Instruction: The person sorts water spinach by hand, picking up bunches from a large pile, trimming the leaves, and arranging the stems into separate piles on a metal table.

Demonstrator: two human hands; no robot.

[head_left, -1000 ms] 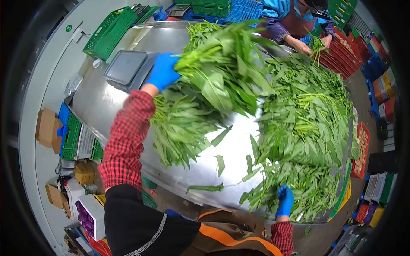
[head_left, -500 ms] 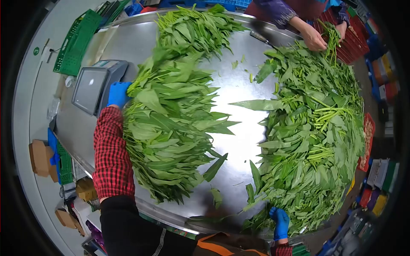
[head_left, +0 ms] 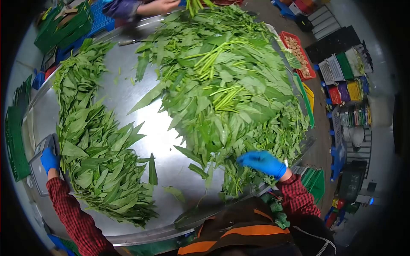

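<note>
My left hand [head_left: 50, 159], in a blue glove, is over the scale [head_left: 40, 164] at the left edge of the long row of water spinach [head_left: 100, 166]. Its fingers are bunched up, so their grip does not show. On the other side, my right hand [head_left: 262, 164], also gloved in blue, reaches with stretched fingers over the near edge of the large loose heap of water spinach [head_left: 222, 123]. No bunch shows in it. Single leaves [head_left: 152, 170] lie on the metal table [head_left: 128, 96] between row and heap.
Across the table a co-worker's hand [head_left: 158, 7] is beside a bunch of green stems [head_left: 195, 6]. A knife [head_left: 128, 42] lies near the far edge. Green crates [head_left: 64, 27] stand at the far left; a red basket [head_left: 297, 55] of pale pieces stands beyond the heap.
The view has swung to the right. My left hand has come away from the row's stem ends, toward the scale. My right hand has moved further over the heap, its fingers extended.
</note>
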